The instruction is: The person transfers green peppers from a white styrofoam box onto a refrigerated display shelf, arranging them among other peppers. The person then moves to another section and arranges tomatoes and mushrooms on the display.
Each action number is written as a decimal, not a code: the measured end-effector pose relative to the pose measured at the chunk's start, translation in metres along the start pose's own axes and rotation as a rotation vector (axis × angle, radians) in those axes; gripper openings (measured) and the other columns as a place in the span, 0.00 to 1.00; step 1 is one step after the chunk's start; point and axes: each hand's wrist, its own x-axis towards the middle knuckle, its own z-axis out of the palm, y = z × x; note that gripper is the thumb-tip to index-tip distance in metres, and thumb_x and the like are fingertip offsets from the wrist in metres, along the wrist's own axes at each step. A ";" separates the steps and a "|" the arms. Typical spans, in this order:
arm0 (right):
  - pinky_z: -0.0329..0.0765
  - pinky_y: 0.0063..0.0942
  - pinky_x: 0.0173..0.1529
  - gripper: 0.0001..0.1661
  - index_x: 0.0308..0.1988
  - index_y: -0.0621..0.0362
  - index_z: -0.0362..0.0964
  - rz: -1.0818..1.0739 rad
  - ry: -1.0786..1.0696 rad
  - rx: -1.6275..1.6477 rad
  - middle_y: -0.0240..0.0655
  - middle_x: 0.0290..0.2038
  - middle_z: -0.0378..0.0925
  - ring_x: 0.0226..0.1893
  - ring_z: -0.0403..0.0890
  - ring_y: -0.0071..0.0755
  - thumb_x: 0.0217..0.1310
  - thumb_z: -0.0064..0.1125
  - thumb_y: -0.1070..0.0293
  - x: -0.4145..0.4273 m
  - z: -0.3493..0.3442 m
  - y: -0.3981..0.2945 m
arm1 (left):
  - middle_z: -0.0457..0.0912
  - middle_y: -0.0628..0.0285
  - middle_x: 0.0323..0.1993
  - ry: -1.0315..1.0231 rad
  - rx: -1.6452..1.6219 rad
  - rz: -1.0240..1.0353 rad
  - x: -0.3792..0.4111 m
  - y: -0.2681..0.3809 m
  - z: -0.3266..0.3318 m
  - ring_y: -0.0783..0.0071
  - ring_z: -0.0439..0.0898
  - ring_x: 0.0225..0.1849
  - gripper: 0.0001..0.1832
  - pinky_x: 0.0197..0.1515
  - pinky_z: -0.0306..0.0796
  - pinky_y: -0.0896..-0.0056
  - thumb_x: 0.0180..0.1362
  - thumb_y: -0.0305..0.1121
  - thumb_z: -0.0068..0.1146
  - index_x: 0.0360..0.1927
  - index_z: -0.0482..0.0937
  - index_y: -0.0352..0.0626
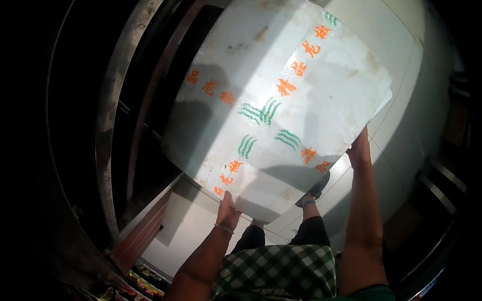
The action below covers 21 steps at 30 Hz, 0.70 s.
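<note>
A large white panel (324, 109), which looks like plastic or a carton, spans the middle of my view, tilted, with its broad face towards me. It bears orange writing and green wavy drawings, along with brown stains and glossy spots. At its near edge my left hand (228, 214) grips it, thumb over the face and other fingers hidden beneath. On the right edge, my right hand (359, 151) holds it, mostly hidden behind the panel. A light bracelet (224, 228) circles my left wrist.
Metal rails (107, 113) of a rack or frame rise close on the left, above a brown panel (141, 224). Colourful packets (145, 284) line the lower left. Pale floor tiles (391, 124) show around my legs; dark furniture stands at right.
</note>
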 end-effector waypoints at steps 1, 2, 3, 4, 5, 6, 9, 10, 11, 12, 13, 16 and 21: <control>0.58 0.58 0.62 0.47 0.68 0.49 0.42 0.038 0.027 -0.047 0.41 0.67 0.51 0.67 0.53 0.48 0.60 0.38 0.32 0.004 0.002 0.005 | 0.63 0.61 0.65 -0.001 -0.058 -0.022 0.001 -0.005 0.000 0.62 0.64 0.65 0.31 0.65 0.59 0.52 0.66 0.50 0.42 0.68 0.55 0.48; 0.57 0.61 0.62 0.49 0.68 0.48 0.39 0.075 0.056 -0.094 0.42 0.67 0.50 0.68 0.52 0.50 0.59 0.38 0.30 0.006 0.003 0.012 | 0.63 0.60 0.65 -0.015 -0.022 0.042 0.007 -0.005 -0.001 0.63 0.64 0.65 0.31 0.65 0.59 0.52 0.66 0.50 0.42 0.68 0.55 0.47; 0.58 0.58 0.63 0.52 0.69 0.49 0.36 0.081 -0.008 -0.062 0.42 0.68 0.46 0.68 0.51 0.52 0.58 0.40 0.30 -0.005 0.005 0.030 | 0.64 0.60 0.65 -0.015 0.010 0.103 0.014 -0.001 -0.011 0.63 0.64 0.65 0.31 0.66 0.58 0.53 0.66 0.50 0.43 0.67 0.56 0.46; 0.58 0.58 0.63 0.51 0.69 0.48 0.35 0.090 -0.022 -0.035 0.42 0.68 0.46 0.68 0.51 0.52 0.59 0.40 0.30 -0.018 0.009 0.041 | 0.64 0.60 0.65 -0.015 0.044 0.155 0.015 0.002 -0.020 0.63 0.64 0.65 0.31 0.66 0.58 0.54 0.66 0.50 0.43 0.67 0.56 0.45; 0.58 0.57 0.63 0.51 0.69 0.48 0.35 0.099 -0.035 -0.008 0.42 0.69 0.45 0.68 0.51 0.52 0.59 0.40 0.31 -0.027 0.011 0.052 | 0.65 0.59 0.63 0.000 0.072 0.169 0.016 0.003 -0.029 0.62 0.65 0.64 0.31 0.65 0.59 0.55 0.66 0.48 0.44 0.66 0.56 0.43; 0.58 0.56 0.63 0.50 0.69 0.48 0.35 0.095 -0.011 -0.014 0.43 0.69 0.46 0.68 0.52 0.52 0.60 0.40 0.31 -0.029 0.006 0.050 | 0.66 0.57 0.62 0.002 0.088 0.176 0.016 0.006 -0.028 0.62 0.66 0.63 0.30 0.64 0.60 0.55 0.66 0.47 0.44 0.65 0.57 0.41; 0.58 0.54 0.64 0.49 0.70 0.49 0.36 0.118 0.059 0.007 0.43 0.68 0.48 0.67 0.54 0.50 0.62 0.39 0.32 -0.030 -0.007 0.043 | 0.68 0.55 0.59 0.100 0.117 0.134 0.013 0.003 -0.045 0.60 0.68 0.61 0.30 0.62 0.62 0.55 0.64 0.45 0.48 0.63 0.57 0.39; 0.58 0.54 0.64 0.49 0.70 0.49 0.37 0.144 0.087 0.036 0.43 0.68 0.48 0.67 0.54 0.50 0.62 0.38 0.32 -0.031 -0.013 0.040 | 0.68 0.54 0.59 0.142 0.126 0.113 0.015 0.002 -0.048 0.60 0.68 0.61 0.30 0.61 0.63 0.54 0.64 0.45 0.49 0.63 0.58 0.39; 0.58 0.53 0.64 0.48 0.70 0.49 0.38 0.170 0.115 0.066 0.43 0.68 0.49 0.67 0.55 0.49 0.62 0.38 0.32 -0.031 -0.019 0.038 | 0.69 0.55 0.59 0.135 0.120 0.118 0.016 0.001 -0.052 0.60 0.68 0.61 0.30 0.61 0.63 0.53 0.63 0.44 0.50 0.62 0.58 0.39; 0.58 0.51 0.64 0.47 0.69 0.49 0.42 0.133 0.096 0.000 0.44 0.68 0.49 0.66 0.57 0.48 0.63 0.42 0.34 -0.016 -0.054 0.045 | 0.69 0.56 0.58 0.115 0.119 0.118 0.017 0.002 -0.048 0.60 0.68 0.60 0.29 0.60 0.64 0.53 0.63 0.44 0.51 0.62 0.59 0.39; 0.60 0.49 0.63 0.48 0.69 0.51 0.44 0.011 0.220 -0.192 0.45 0.68 0.51 0.65 0.59 0.49 0.59 0.54 0.41 -0.011 -0.059 0.036 | 0.69 0.56 0.58 0.113 0.114 0.125 0.015 0.002 -0.050 0.60 0.68 0.60 0.29 0.60 0.65 0.52 0.63 0.44 0.52 0.61 0.59 0.40; 0.62 0.42 0.63 0.51 0.67 0.54 0.48 -0.287 0.484 -0.696 0.46 0.65 0.55 0.63 0.61 0.48 0.51 0.67 0.55 0.030 -0.086 -0.005 | 0.68 0.59 0.59 0.090 0.105 0.153 0.022 -0.004 -0.064 0.62 0.68 0.60 0.27 0.60 0.65 0.52 0.64 0.43 0.51 0.61 0.60 0.43; 0.72 0.38 0.55 0.40 0.62 0.59 0.58 -0.454 0.333 -0.960 0.47 0.57 0.66 0.56 0.70 0.44 0.50 0.64 0.64 0.072 -0.072 -0.053 | 0.67 0.61 0.62 0.016 0.142 0.209 0.020 -0.003 -0.051 0.64 0.68 0.63 0.29 0.64 0.63 0.57 0.65 0.45 0.46 0.66 0.58 0.42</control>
